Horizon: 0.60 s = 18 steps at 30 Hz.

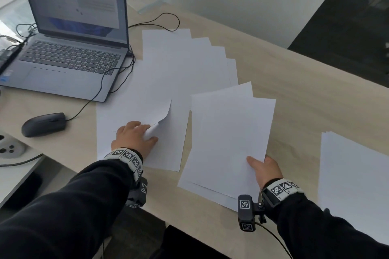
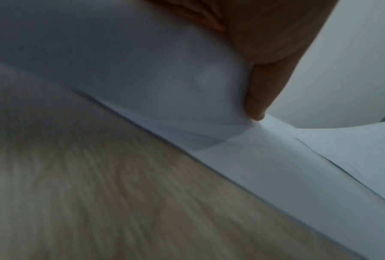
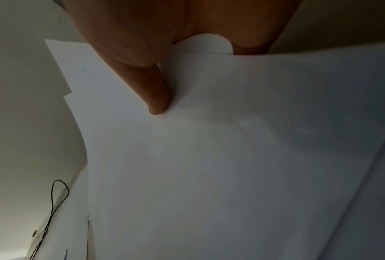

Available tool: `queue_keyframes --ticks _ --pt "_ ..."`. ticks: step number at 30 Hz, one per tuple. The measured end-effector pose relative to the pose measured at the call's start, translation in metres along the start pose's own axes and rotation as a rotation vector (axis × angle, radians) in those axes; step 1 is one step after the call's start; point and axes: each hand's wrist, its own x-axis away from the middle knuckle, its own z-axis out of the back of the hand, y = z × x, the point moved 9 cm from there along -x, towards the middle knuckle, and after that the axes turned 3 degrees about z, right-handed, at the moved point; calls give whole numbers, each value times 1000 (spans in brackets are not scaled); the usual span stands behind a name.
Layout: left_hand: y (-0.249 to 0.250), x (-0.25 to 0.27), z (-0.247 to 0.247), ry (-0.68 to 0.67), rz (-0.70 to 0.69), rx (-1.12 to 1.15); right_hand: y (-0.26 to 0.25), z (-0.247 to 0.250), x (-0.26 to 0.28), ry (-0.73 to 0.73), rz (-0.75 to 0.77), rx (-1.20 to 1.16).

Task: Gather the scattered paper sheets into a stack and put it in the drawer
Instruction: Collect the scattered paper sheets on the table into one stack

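White paper sheets (image 1: 179, 65) lie fanned out on the light wooden desk (image 1: 305, 101). My left hand (image 1: 136, 135) pinches the curled corner of the top sheet (image 1: 162, 111) of that fan and lifts it; in the left wrist view the thumb (image 2: 264, 84) presses the bent sheet (image 2: 164, 79). My right hand (image 1: 264, 167) grips a small bunch of sheets (image 1: 227, 139) by its near right corner, thumb on top. In the right wrist view the thumb (image 3: 151, 88) lies on that bunch (image 3: 231, 158). No drawer is in view.
An open laptop (image 1: 69, 44) stands at the back left, with a dark mouse (image 1: 44, 124) and black cables (image 1: 117, 73) beside it. Another pile of white sheets (image 1: 353, 178) lies at the desk's right edge. A dark cabinet (image 1: 347, 27) stands at the far right.
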Motion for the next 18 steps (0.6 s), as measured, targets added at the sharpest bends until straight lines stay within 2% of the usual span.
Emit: queue_keyframes --ticks 5,9,15,18 --pt "24 31 -9 -9 -99 131 1 12 -3 27 4 -8" --pt "62 76 -35 -49 -272 158 5 14 -5 4 -5 -9" --pt "131 131 -94 -277 -594 -123 21 19 2 -38 -95 -31" --pt "151 152 -121 -365 -746 -252 21 24 8 -65 -84 -8"
